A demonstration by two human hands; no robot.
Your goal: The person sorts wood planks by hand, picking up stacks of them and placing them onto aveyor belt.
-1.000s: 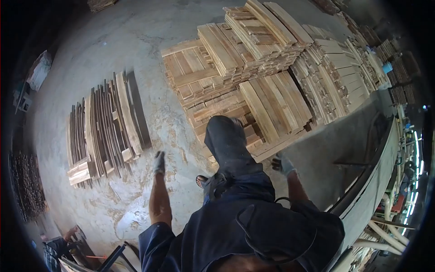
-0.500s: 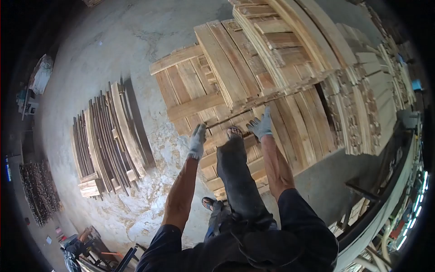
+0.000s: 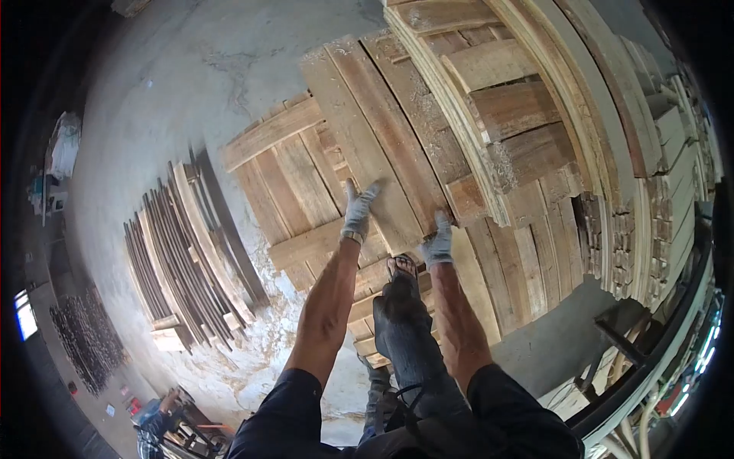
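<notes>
My left hand (image 3: 358, 211), in a pale work glove, is at the left edge of a long wooden plank (image 3: 355, 126); its thumb lies on the top face and the other fingers are along the side, partly hidden. My right hand (image 3: 438, 243), gloved too, closes on the near end of the neighbouring wooden plank (image 3: 394, 126), with its fingertips over the end. Both planks lie side by side on a layered wood stack. Just below their near ends, my sandalled foot (image 3: 402, 266) is planted on lower boards (image 3: 371, 279).
A taller stack of boards (image 3: 520, 99) rises on the right, with more stacked timber (image 3: 665, 206) beyond. Thin dark rods and wooden strips (image 3: 191, 252) lie on the concrete floor (image 3: 191, 92) at left. Another person (image 3: 157, 421) is at lower left. A dark rail (image 3: 650, 375) runs along the right.
Both hands have come onto the planks from lower boards near my foot; the left moved up and right to the plank's edge. My view has shifted closer to the stack.
</notes>
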